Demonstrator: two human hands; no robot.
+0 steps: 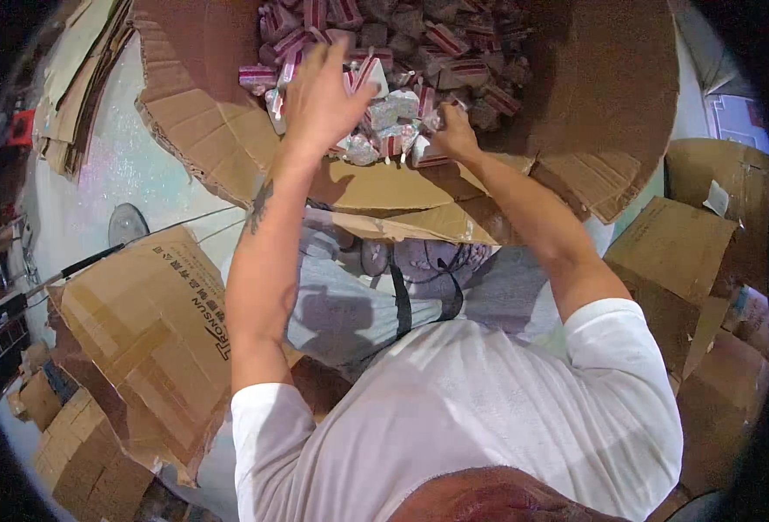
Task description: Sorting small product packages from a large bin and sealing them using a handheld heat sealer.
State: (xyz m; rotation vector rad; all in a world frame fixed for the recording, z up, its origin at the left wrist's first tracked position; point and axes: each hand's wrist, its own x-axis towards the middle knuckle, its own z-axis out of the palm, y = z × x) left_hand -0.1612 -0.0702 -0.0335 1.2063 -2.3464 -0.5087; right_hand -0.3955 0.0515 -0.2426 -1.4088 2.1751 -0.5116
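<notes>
A big open cardboard box [606,96] in front of me holds a heap of small wedge-shaped pieces [464,71]. They are white with red stripes, like slices of layer cake, and many seem to be in clear plastic. Over the near left part of the heap, my left hand [322,100] is open with its fingers spread. My right hand [456,132] reaches over the near rim, its fingers closed at a wrapped piece by the front edge of the heap. Its fingertips are partly hidden among the pieces.
The box's torn front flap [367,184] folds toward my legs. To my left lies a flattened, taped carton [145,326], with stacked cardboard sheets [84,83] farther off. More cartons [672,252] stand to my right. A grey round object [128,224] is on the pale floor.
</notes>
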